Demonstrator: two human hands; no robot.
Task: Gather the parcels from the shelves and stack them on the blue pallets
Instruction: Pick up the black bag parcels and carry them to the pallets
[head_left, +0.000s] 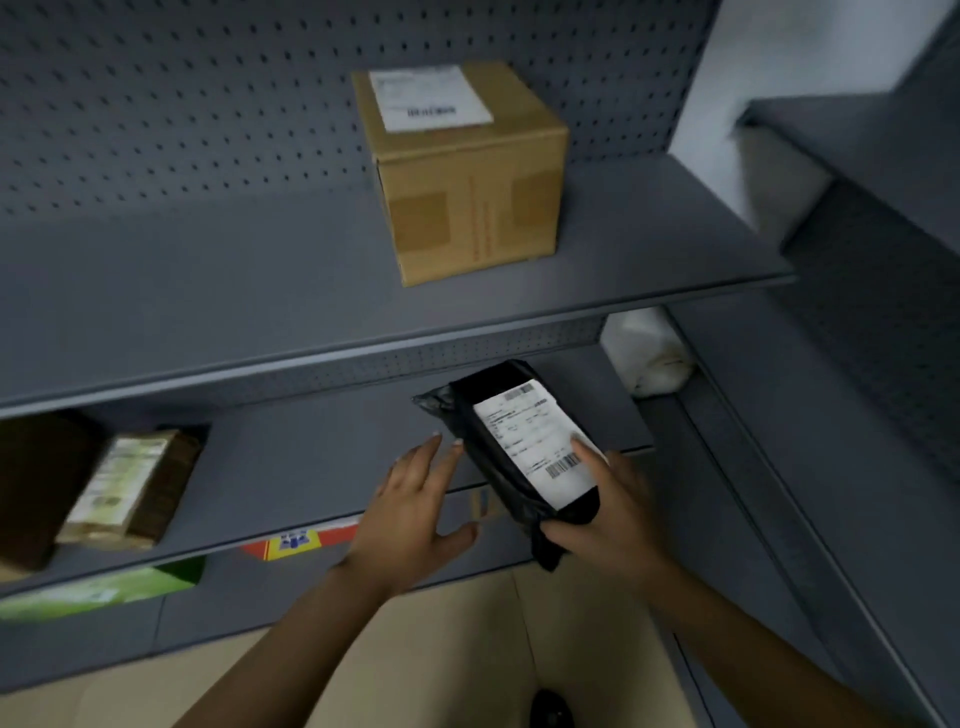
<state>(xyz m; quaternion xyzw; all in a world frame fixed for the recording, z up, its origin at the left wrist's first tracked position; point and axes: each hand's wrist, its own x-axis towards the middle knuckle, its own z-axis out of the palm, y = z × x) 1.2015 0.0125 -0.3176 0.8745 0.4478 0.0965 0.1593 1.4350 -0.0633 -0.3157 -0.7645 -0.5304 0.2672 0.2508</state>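
The right hand (618, 512) grips a black, soft plastic mailer bag (519, 457) at its near end, thumb pressed on the bag's white printed label, fingers curled under it. The bag is held tilted in the air in front of the middle shelf (311, 457). The left hand (410, 514) hovers just beside it, fingers straight and spread, holding nothing. Above, a square cardboard box (467, 182) with a white label stands on the smooth grey metal upper shelf (208, 291), backed by perforated panel. A blurred brown parcel (130, 483) lies at left on the middle shelf.
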